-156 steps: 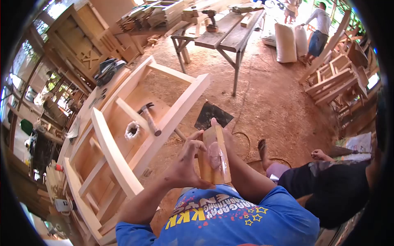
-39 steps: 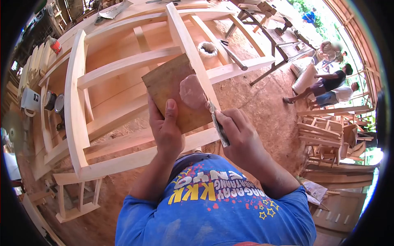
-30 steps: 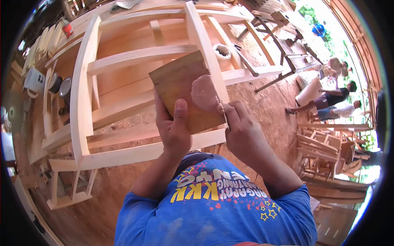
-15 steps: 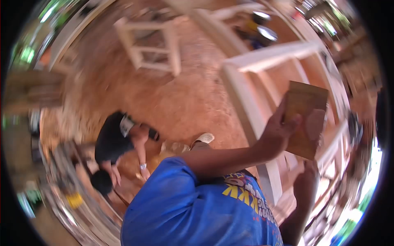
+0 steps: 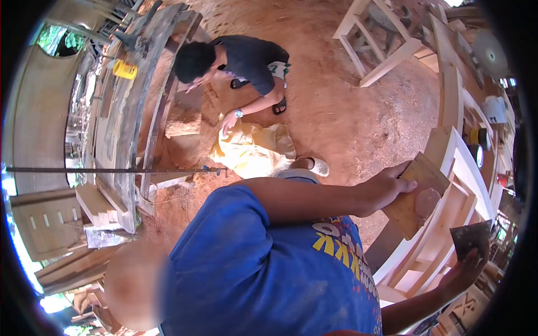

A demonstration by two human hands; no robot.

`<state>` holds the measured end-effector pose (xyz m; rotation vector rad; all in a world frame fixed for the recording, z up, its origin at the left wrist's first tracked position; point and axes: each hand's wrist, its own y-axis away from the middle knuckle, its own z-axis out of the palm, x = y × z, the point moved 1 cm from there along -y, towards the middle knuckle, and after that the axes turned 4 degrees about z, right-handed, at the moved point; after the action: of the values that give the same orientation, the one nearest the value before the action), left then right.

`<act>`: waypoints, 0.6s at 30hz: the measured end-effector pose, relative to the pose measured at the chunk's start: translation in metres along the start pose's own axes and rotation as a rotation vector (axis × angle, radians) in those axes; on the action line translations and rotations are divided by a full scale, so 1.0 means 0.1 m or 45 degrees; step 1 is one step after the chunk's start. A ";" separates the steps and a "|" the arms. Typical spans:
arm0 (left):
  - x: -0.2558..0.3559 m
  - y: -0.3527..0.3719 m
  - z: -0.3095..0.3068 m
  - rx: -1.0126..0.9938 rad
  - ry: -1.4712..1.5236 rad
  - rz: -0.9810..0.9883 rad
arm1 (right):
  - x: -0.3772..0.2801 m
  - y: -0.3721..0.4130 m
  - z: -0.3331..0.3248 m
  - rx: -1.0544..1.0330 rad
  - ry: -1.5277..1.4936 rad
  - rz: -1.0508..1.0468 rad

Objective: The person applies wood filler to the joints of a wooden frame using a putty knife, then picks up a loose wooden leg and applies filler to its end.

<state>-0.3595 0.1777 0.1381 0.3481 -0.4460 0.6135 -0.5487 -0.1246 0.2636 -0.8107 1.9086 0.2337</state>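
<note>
Wood, brown, flat: a board (image 5: 408, 208). The left hand (image 5: 386, 187) grips it at its upper-left edge, with the fingers wrapped over that edge. The board's long axis is tilted and runs from the lower left to the upper right of the view, with the broad face toward the camera. A pinkish lump of putty (image 5: 427, 200) sits on that face near the right edge, clear of the fingers. The board is held in the air over a pale wooden frame (image 5: 468, 168) at the right of the view.

The right hand (image 5: 462, 274) is at the lower right, apart from the board. It is closed on a dark scraper (image 5: 471, 238), blade pointing up and flat side to the camera.

Containers: a yellow sack (image 5: 252, 151) lies on the dirt floor (image 5: 336, 101); its contents cannot be made out. Another person (image 5: 241, 59) crouches beside it with one hand on it. A tin (image 5: 478, 137) and a white jug (image 5: 496, 109) stand past the frame, too small to tell what is in them.
</note>
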 end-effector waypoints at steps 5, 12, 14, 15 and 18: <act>-0.10 0.07 0.03 -0.060 -0.046 0.019 | 0.19 -0.04 0.19 -0.141 -0.332 -0.082; -0.28 0.21 0.06 -0.126 -0.063 -0.126 | 0.00 0.38 0.39 0.070 -0.222 0.040; -0.31 0.23 0.07 -0.142 -0.109 -0.163 | -0.07 0.46 0.37 0.084 -0.139 0.072; -0.30 0.24 0.07 -0.147 -0.135 -0.184 | -0.08 0.49 0.38 0.089 -0.100 0.093; -0.28 0.28 0.04 -0.129 -0.122 -0.170 | 0.07 0.50 0.31 0.072 -0.187 0.093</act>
<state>-0.3982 0.1847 0.1327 0.3092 -0.5393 0.4442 -0.5593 -0.0740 0.2336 -0.6687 1.8004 0.2754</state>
